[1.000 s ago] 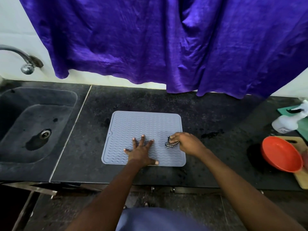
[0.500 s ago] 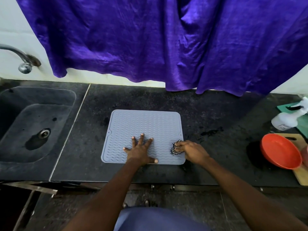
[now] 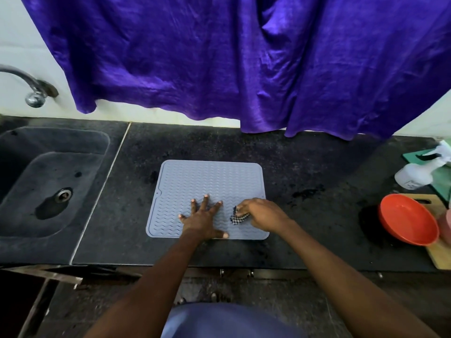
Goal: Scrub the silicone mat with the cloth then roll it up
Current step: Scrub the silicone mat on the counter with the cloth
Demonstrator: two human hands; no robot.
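Note:
A grey-blue ribbed silicone mat lies flat on the dark stone counter. My left hand is spread flat on the mat's near middle, fingers apart, pressing it down. My right hand sits over the mat's near right part, closed on a bunched black-and-white checked cloth that touches the mat. Most of the cloth is hidden under my fingers.
A dark sink with a tap is at the left. At the right stand an orange bowl on a wooden board and a white spray bottle. A purple curtain hangs behind the counter.
My right hand has slid the cloth toward the mat's near right corner and then back a little to the left. My left hand has stayed pressed in place.

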